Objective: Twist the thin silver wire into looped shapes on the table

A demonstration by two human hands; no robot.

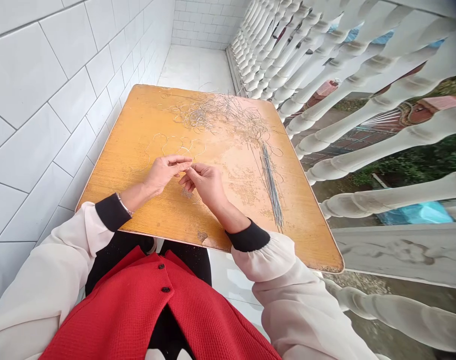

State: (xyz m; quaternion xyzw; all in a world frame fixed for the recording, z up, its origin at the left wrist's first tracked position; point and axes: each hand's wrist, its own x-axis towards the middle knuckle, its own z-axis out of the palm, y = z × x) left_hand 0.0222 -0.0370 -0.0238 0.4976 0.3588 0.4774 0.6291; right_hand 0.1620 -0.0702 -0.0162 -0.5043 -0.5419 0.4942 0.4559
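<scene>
My left hand [164, 172] and my right hand [205, 182] meet over the middle of a worn wooden table [138, 130]. Both pinch the same thin piece of wire between fingertips, the fingers closed together. A few bent wire loops [175, 145] lie on the table just beyond my hands. A bundle of straight wire rods [271, 182] lies to the right of my right hand. A tangled heap of bent wire pieces [220, 115] covers the far part of the table.
A white tiled wall [44, 100] runs along the left of the table. A white baluster railing [363, 75] stands close on the right. A pale tiled floor [198, 65] stretches beyond the table's far edge.
</scene>
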